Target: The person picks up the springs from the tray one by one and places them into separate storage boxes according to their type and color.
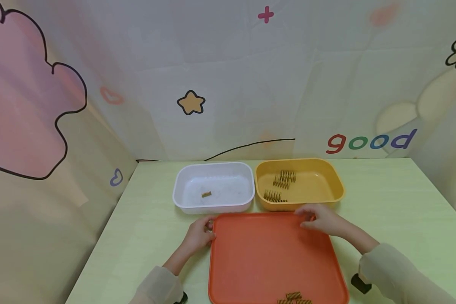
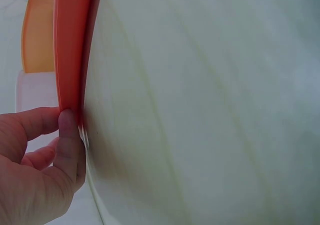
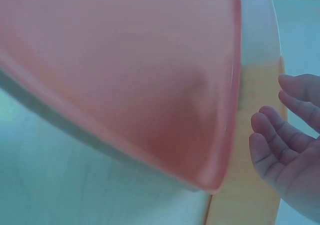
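Note:
An orange-red tray lies on the table, with several small brass coil springs near its front edge. My left hand pinches the tray's rim at the far left corner; in the left wrist view, the thumb and fingers meet on the rim. Close to the far right corner is my right hand, its fingers loosely bent with nothing between them. The right wrist view shows that hand apart from the tray, in front of the yellow bin.
Behind the tray stand a white bin with one small spring and a yellow bin with several larger springs. They sit side by side on the pale green table. A printed curtain hangs behind.

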{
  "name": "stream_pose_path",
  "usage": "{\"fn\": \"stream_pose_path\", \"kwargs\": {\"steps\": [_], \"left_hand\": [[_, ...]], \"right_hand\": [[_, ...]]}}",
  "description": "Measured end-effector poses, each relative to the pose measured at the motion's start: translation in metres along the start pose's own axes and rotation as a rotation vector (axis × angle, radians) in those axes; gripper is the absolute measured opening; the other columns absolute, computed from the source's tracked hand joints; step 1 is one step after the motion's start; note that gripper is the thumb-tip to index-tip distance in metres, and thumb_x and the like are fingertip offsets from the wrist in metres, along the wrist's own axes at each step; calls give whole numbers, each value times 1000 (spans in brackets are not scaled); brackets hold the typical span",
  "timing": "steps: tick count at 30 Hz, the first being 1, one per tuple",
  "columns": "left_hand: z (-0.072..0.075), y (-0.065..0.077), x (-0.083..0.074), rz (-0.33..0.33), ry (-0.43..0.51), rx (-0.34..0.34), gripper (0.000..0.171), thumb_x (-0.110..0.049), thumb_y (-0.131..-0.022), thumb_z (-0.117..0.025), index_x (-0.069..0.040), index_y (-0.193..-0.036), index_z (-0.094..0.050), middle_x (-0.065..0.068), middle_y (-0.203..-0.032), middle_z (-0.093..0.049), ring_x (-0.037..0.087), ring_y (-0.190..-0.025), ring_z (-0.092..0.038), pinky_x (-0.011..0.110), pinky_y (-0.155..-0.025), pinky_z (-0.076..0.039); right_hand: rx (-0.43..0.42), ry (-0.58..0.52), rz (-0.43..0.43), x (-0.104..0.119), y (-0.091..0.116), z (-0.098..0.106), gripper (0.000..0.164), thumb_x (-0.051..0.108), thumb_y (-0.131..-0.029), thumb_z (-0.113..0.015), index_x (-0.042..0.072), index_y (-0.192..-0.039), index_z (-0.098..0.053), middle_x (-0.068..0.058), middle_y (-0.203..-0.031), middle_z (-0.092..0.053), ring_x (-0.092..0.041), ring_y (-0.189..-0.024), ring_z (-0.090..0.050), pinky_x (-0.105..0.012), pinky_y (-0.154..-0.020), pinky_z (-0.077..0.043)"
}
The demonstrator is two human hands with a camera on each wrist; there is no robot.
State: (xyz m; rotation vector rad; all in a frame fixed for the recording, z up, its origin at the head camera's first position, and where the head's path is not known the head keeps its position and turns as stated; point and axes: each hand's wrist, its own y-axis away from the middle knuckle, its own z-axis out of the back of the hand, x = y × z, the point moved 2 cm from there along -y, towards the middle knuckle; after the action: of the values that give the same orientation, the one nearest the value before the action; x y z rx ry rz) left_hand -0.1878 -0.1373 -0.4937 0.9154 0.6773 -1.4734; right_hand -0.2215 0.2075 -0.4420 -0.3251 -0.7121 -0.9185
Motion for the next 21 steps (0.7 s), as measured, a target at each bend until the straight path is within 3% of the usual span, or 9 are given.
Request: {"fn": "stream_pose_path", "kwargs": {"steps": [9, 21], "left_hand": [[0, 0, 0, 0, 1, 5, 44, 11, -68, -58, 2, -111, -54, 9, -80, -48, 10, -54, -42, 21, -45, -43], [0, 0, 1, -7, -4, 8, 44, 11, -68, -58, 3, -111, -54, 10, -81, -48, 10, -54, -42, 21, -45, -44]], "right_hand": [[-16, -40, -45, -8, 7, 1, 30, 8, -78, -63, -2, -105, -59, -17, -102, -60, -26, -86, -56, -23, -68, -46], [-54, -36, -33, -18, 13, 1, 28, 6, -78, -63, -3, -103, -59, -18, -102, -60, -28, -88, -57, -28, -71, -48]]}}
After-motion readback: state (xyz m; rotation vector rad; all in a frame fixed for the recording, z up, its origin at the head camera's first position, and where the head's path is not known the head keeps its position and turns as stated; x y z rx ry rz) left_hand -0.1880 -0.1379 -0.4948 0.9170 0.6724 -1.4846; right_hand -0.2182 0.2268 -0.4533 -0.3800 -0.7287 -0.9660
